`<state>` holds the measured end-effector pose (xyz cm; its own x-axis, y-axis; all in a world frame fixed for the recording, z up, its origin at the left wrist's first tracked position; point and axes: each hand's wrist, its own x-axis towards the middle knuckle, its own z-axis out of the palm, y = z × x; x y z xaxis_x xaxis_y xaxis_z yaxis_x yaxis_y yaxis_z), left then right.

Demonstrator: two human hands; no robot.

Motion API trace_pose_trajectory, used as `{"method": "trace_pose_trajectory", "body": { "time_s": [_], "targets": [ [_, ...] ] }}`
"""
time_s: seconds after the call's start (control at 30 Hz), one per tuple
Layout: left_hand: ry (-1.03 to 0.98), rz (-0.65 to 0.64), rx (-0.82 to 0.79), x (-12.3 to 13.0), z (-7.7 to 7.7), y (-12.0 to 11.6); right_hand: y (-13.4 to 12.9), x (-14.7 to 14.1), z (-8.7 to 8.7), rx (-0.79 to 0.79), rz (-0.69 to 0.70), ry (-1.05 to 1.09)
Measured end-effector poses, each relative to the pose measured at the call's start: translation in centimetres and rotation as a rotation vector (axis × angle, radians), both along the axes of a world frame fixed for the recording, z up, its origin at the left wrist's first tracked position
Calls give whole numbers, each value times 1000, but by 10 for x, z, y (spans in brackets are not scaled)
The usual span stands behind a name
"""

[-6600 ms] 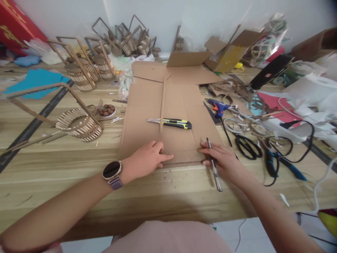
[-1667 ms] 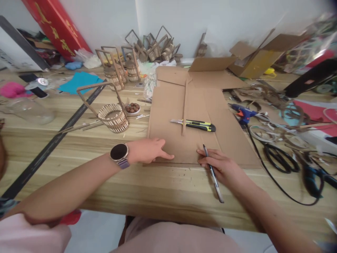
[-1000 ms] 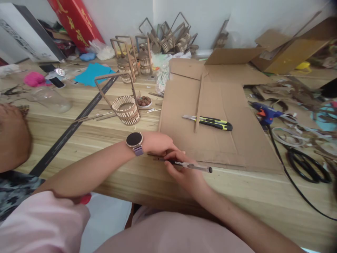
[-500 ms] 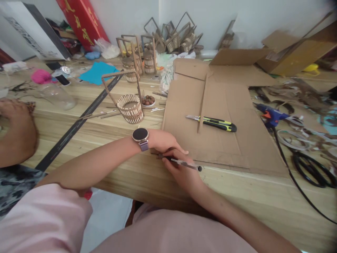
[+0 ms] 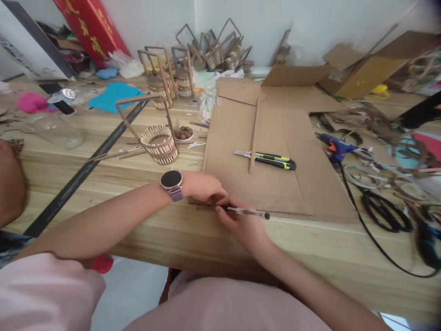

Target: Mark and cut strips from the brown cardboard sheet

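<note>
My right hand is closed around a pen with a clear barrel and dark end, its tip side pointing left. My left hand, with a watch on the wrist, is curled down against it, its fingertips partly hidden. Thin dark-brown strips run beneath the fingers of both hands, along the tabletop beside the cardboard. On that cardboard lies a yellow-and-black utility knife, blade out, crossing a narrow brown strip. A small handled basket of light and dark slats stands beyond my left wrist.
A long black ruler crosses the table at left, near another person's arm. To the right sit a blue glue gun with its cord and black-handled scissors. More baskets are piled by the wall.
The view has swung slightly to the right, so the table things appear shifted left. My right hand with the pen has moved a little right relative to my left hand, baring more strip.
</note>
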<state>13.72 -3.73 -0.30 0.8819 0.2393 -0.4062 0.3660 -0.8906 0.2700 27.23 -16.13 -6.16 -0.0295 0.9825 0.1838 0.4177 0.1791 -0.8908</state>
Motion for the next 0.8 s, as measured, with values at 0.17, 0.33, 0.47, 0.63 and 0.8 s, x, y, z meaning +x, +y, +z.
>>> {"method": "trace_pose_trajectory", "body": {
  "time_s": [0.17,0.33,0.47,0.63,0.8],
  "targets": [
    [111,-20,41,0,0,1,-16,60,9,-88,-145,-173],
    [173,-16,68,0,5,-2,-38,136,32,-203,-353,-353],
    [190,27,96,0,10,-9,-37,167,52,-130,-563,-501],
    [-21,42,208,4,3,-27,1,179,40,-152,-403,-895],
    [-149,45,321,10,-14,-35,33,182,22,-225,-312,-979]
  ]
}}
